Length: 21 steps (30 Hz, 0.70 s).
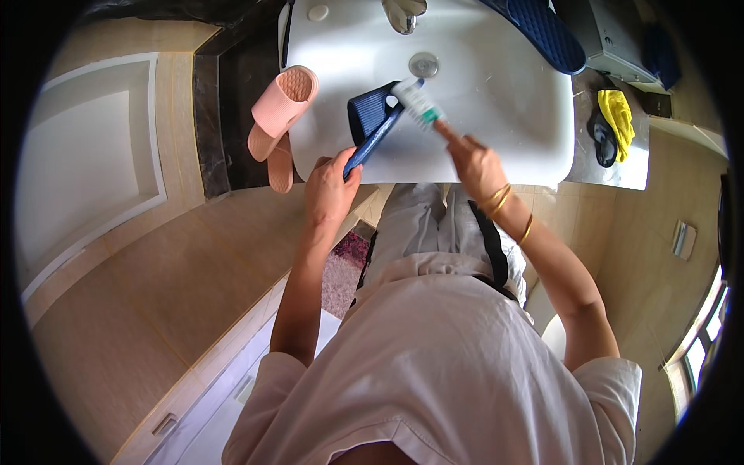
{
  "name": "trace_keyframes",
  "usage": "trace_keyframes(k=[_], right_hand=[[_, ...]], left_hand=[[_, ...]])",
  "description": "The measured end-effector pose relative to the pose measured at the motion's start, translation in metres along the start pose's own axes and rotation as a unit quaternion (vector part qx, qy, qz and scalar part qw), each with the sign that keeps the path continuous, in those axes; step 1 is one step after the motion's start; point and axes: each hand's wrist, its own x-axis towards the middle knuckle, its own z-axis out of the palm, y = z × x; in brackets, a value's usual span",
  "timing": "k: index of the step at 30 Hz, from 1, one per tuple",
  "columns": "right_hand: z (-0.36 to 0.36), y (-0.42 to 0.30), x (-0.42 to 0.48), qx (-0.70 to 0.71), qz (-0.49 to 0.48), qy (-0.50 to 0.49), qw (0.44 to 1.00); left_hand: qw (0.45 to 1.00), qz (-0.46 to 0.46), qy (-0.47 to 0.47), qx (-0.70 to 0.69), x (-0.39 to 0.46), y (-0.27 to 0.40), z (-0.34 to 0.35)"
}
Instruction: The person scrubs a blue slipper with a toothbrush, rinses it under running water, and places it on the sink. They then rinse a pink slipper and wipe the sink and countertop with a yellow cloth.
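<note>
My left hand (pixel 332 187) grips one end of a dark blue slipper (pixel 372 116), tilted on its side over the white washbasin (pixel 500 139). My right hand (pixel 478 164) holds a white and green scrubbing brush (pixel 417 102) by its handle, index finger stretched along it. The brush, blurred, is at the slipper's far end, near the drain (pixel 424 64); whether its bristles touch the slipper I cannot tell. A second blue slipper (pixel 546 36) lies across the basin's back right corner.
Pink slippers (pixel 285 104) rest against the basin's left rim, on the dark counter. A chrome faucet (pixel 404 14) stands at the back. On the right part of the counter lie a yellow cloth (pixel 616 125) and a black item (pixel 603 139). A grey cabinet (pixel 616 43) is at the back right.
</note>
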Motion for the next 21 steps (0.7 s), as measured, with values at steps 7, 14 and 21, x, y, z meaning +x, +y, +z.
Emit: trace_keyframes(k=[7,14,21], right_hand=[[-0.005,0.025,0.013,0.002,0.045,0.004,0.999],[0.002,0.026,-0.003,0.007,0.008,0.015,1.000],[-0.012,-0.037,-0.021,0.011,-0.082,-0.075,0.994]], left_hand=[[1.000,0.015,-0.002,0.007,-0.002,-0.003,0.001],[0.999,0.032,-0.004,-0.007,-0.002,-0.006,0.003],[0.988,-0.070,-0.045,-0.131,0.007,-0.010,0.006]])
